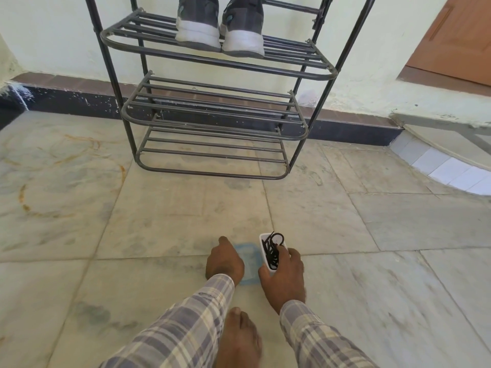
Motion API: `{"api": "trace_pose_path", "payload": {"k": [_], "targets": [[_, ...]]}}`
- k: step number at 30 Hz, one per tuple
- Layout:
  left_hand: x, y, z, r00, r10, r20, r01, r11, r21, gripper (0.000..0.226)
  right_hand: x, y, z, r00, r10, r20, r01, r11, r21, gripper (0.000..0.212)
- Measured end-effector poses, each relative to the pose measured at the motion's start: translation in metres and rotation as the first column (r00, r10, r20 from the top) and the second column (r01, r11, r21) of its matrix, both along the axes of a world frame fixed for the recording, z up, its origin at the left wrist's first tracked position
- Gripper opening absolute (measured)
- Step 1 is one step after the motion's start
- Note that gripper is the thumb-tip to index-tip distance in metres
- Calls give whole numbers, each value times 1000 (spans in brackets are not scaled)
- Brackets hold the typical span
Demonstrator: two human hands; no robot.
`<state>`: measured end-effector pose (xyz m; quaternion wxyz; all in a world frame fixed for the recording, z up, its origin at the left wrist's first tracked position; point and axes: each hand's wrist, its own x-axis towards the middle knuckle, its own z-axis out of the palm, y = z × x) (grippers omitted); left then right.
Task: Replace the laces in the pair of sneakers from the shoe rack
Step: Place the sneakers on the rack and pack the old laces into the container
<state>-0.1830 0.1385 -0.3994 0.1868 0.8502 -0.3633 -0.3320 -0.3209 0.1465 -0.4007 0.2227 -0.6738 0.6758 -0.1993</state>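
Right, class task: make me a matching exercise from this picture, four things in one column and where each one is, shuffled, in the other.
Things:
1 sneakers
2 black laces
3 white container
4 blue lid

Places:
a gripped by the right hand
b beside the left hand
c on the shoe rack
d in the white container

Pairs: 1-c, 2-d, 3-a, 4-b

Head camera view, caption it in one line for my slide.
Right hand holds a white box of black laces, left hand on a blue lid; grey sneakers wait on the shoe rack.
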Motion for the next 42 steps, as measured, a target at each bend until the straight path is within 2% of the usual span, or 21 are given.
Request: {"api": "trace_pose_path", "payload": {"k": [6, 9, 13, 15, 19, 23, 24, 27, 31, 34, 39, 42], "targets": [[18, -4, 2, 965, 226, -133, -225, 974, 26, 27, 1, 5, -7, 999, 39, 31, -40, 999, 31, 60], [28, -2, 6, 967, 224, -121, -221, 975, 37, 29, 9, 8, -10, 997, 59, 47, -61, 997, 57, 59], [21, 1, 8, 991, 123, -57, -120, 991, 51, 33, 22, 11, -7, 996, 42, 80, -50, 994, 92, 56], [15, 1, 7, 988, 140, -60, -137, 989, 50, 34, 24, 10, -7, 995, 40, 87, -48, 994, 98, 54], [15, 4, 3, 933, 293, -209, -296, 955, 18, 37, 21, 8, -7, 995, 36, 95, -45, 994, 97, 53], [25, 5, 6, 836, 365, -410, -417, 908, -41, 16, 25, 8, -7, 988, 81, 133, -94, 991, 96, 69], [27, 5, 9, 829, 350, -437, -419, 905, -71, 4, 27, 9, -7, 986, 90, 138, -104, 989, 101, 73], [30, 4, 19, 849, 280, -448, -387, 907, -168, 34, 35, 11, -7, 983, 104, 153, -124, 984, 126, 77], [29, 5, 27, 865, 245, -437, -376, 894, -244, 18, 39, 12, -10, 972, 157, 178, -181, 974, 133, 77], [25, 4, 22, 849, 243, -469, -399, 877, -267, 15, 41, 15, -14, 968, 189, 164, -211, 970, 125, 71], [14, 8, 14, 848, 222, -481, -384, 883, -270, 20, 40, 16, -9, 961, 273, 41, -276, 955, 112, 54], [10, 4, 13, 896, 198, -398, -331, 894, -302, 23, 40, 15, -5, 949, 313, -32, -308, 944, 118, 48]]}}
